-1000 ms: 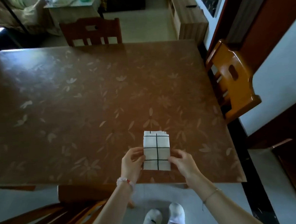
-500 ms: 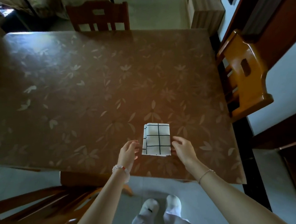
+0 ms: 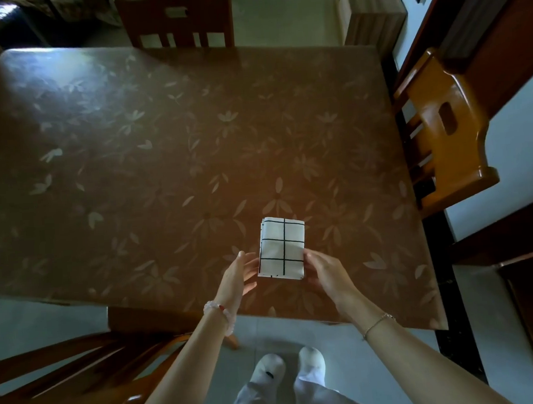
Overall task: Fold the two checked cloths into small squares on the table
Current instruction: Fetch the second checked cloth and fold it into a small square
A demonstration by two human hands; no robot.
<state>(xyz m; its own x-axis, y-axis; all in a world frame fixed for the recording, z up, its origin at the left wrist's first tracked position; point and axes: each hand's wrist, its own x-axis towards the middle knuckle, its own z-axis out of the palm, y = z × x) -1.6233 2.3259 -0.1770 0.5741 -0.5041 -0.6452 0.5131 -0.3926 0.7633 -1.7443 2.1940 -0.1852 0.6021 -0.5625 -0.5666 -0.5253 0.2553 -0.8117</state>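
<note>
Head view: left hand (image 3: 237, 276) w/ fingers nearly straight, tips at lower left edge of the white black-checked folded cloth (image 3: 282, 248). It's not curled round the cloth. Right hand (image 3: 327, 273) has fingertips on the cloth's lower right edge; thumb hidden, so can't tell if it pinches or just touches. Cloth lies betw. both hands, just beyond the fingertips, flat on the brown leaf-patterned counter (image 3: 160, 146). It's more rectangle than square, w/ loose layers showing along the side by the left hand. Only one pack seen; can't tell if both cloths are in it.

Risks, prob.:
- Layers by the left hand spring open once the hands let go, since nothing presses on top.
- Squeezing inward from both sides buckles the pack.
- Glossy counter lets it slide or skew if nudged.
- Still oblong, so may need one more fold.

Vs 1 s ago: cloth now sits further from the counter's near edge. Left fingers were curled onto its corner, now straighter. Both hands reach further out.
</note>
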